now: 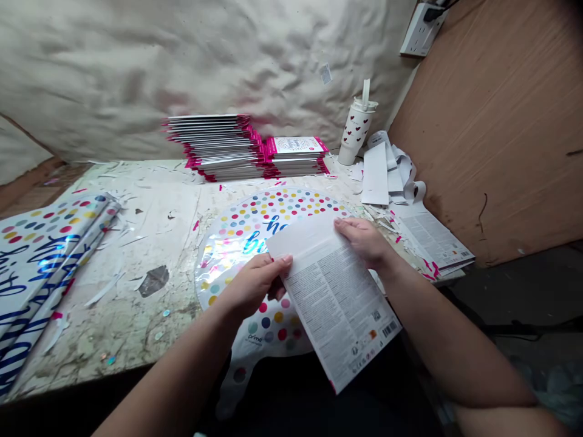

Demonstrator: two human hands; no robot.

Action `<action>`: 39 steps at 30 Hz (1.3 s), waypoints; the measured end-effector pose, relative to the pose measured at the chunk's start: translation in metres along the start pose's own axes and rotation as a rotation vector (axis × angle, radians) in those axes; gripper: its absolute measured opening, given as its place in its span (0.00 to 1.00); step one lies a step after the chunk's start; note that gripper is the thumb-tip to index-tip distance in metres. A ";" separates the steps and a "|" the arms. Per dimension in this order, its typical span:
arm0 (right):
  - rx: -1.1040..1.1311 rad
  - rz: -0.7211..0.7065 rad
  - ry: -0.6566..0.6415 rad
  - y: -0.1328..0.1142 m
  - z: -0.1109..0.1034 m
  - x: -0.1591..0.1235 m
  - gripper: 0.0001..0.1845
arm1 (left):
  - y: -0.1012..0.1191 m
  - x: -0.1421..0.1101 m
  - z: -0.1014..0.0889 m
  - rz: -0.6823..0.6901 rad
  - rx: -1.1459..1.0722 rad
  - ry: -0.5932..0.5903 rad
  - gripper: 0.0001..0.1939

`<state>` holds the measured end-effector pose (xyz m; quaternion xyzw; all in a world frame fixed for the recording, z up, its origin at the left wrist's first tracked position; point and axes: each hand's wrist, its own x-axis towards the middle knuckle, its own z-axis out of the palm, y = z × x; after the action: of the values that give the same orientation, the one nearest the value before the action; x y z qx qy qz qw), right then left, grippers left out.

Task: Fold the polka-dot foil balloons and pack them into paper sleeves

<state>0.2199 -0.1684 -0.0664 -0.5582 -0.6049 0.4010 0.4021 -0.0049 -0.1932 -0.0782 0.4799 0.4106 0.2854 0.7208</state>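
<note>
Pinched between thumb and fingers of the left hand (262,276) and right hand (362,238), a printed packet (339,297) is held near its upper corners, over the worktop's (177,255) front edge. Beneath lies a dotted foil balloon (234,270), its tail hanging past that edge. Pink-edged packets (223,149) are stacked along the back edge; a tumbler (354,136) stands near the back right corner.

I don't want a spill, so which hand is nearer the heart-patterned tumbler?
Right. The right hand is on the near side of the tumbler; the left hand is farther off, nearer and left in view.
</note>
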 end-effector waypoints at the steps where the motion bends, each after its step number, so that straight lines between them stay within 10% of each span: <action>1: -0.186 -0.053 0.081 0.005 0.003 0.000 0.18 | -0.008 0.001 0.000 -0.066 -0.024 -0.005 0.22; 7: -0.592 -0.528 -0.153 0.011 0.036 -0.032 0.09 | -0.036 -0.004 0.015 -0.100 -0.069 0.096 0.21; 20: -0.608 -0.476 -0.172 0.007 0.040 -0.040 0.09 | -0.034 -0.010 0.023 -0.087 0.060 0.129 0.23; 28: -1.144 -0.670 -0.260 -0.018 0.055 -0.048 0.10 | -0.027 -0.011 0.032 -0.099 0.207 0.148 0.22; 32: -1.058 -0.634 -0.150 -0.008 0.022 -0.050 0.09 | -0.023 -0.012 0.023 -0.116 0.113 0.162 0.20; 36: -1.065 -0.295 -0.118 0.016 -0.049 -0.072 0.09 | -0.024 -0.014 0.004 -0.127 0.002 0.299 0.16; 39: -1.002 -0.274 -0.194 0.020 -0.048 -0.091 0.18 | -0.030 -0.016 0.011 -0.092 -0.108 0.399 0.11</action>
<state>0.2770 -0.2565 -0.0717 -0.5581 -0.8243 0.0563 0.0767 -0.0031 -0.2223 -0.0982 0.3554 0.5507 0.3632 0.6622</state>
